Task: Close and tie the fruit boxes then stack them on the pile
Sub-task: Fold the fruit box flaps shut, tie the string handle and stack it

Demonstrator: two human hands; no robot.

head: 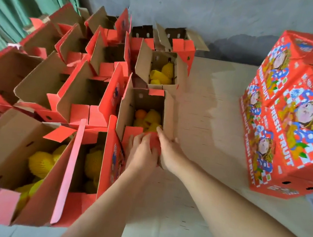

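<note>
Two hands on one open box (146, 113) at the right edge of the open lot, on the cardboard floor (208, 109). Left hand (143, 152) and right hand (169, 150): fingers pressed together, curled over the near red flap (153, 141). Fruit (149, 118) inside. Step: closing, likely. Next: fold remaining flaps, tie, carry to pile (295, 116), far right.

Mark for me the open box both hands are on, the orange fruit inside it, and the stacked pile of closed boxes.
Open box (167, 110): head view, on its right cardboard wall.
Orange fruit (140, 114): head view, on its visible top.
Pile (298, 125): head view, on the printed front of a closed box.
</note>
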